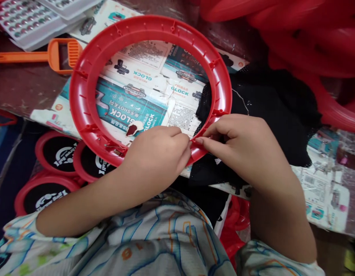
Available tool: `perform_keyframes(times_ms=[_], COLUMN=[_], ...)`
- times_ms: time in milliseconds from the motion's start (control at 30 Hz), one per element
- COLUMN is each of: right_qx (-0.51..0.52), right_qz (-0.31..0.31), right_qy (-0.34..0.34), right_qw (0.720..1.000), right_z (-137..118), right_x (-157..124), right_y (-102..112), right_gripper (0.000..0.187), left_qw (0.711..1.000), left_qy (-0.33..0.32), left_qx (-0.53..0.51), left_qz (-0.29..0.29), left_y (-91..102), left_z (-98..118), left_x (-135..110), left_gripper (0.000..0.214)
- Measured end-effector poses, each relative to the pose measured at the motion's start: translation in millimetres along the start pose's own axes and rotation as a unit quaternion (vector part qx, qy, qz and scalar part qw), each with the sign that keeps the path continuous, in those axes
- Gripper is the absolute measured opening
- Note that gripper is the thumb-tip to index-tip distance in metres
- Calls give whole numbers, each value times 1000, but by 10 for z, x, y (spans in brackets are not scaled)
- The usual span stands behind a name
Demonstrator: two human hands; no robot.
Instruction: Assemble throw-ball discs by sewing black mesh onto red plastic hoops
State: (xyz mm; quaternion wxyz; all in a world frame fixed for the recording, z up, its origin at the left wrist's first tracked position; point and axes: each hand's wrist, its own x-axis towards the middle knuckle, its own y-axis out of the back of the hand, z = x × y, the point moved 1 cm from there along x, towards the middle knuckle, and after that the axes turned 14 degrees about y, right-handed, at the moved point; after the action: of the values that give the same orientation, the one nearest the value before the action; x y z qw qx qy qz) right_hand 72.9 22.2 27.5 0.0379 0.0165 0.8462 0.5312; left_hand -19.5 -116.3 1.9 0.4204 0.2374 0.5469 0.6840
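Note:
A red plastic ring (82, 88) lies with its ribbed, hollow side up on printed cardboard (154, 101). My left hand (161, 155) is closed at the ring's lower edge, its fingertips turned away from view. Close beside it, my right hand (240, 142) pinches with thumb and forefinger at the ring's lower right rim. Whatever the fingertips hold is too small or hidden to make out. Black mesh cloth (272, 111) lies under the ring's right side and my right hand. A thin pale string (243, 100) runs across that cloth.
Several red rings with black printed centres (55, 153) are stacked below the table edge at left. An orange plastic tool (55, 55) and clear trays of small shiny beads (22, 19) lie at upper left. More red rings (304, 46) are piled at upper right.

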Motion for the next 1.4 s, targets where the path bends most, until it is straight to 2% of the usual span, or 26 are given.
perform_keyframes(times_ms=[167, 400, 500, 700, 1000, 1233, 1400], right_qx=[-9, 0, 8, 13, 30, 15, 27], right_qz=[20, 32, 37, 40, 21, 27, 22], right_qy=[58, 87, 65, 40, 63, 56, 34], right_qw=[998, 996, 997, 998, 997, 998, 999], right_z=[13, 60, 64, 30, 46, -1, -36], right_x=[-52, -30, -23, -6, 0, 11, 18], right_y=[91, 96, 65, 13, -27, -78, -70], right_gripper=[15, 15, 15, 28, 20, 27, 30], left_qw=[996, 986, 984, 980, 970, 967, 972], left_qy=[-53, -136, -151, -171, -229, -242, -220], left_qx=[0, 0, 0, -13, 22, 15, 4], left_qz=[67, 95, 95, 102, 82, 76, 84], left_y=[-52, -80, -85, -104, -58, -66, -66], left_z=[-68, -200, -245, -304, -467, -518, -500], left_x=[-58, -108, -110, -98, -69, -50, -57], left_gripper=[33, 33, 31, 29, 30, 30, 31])
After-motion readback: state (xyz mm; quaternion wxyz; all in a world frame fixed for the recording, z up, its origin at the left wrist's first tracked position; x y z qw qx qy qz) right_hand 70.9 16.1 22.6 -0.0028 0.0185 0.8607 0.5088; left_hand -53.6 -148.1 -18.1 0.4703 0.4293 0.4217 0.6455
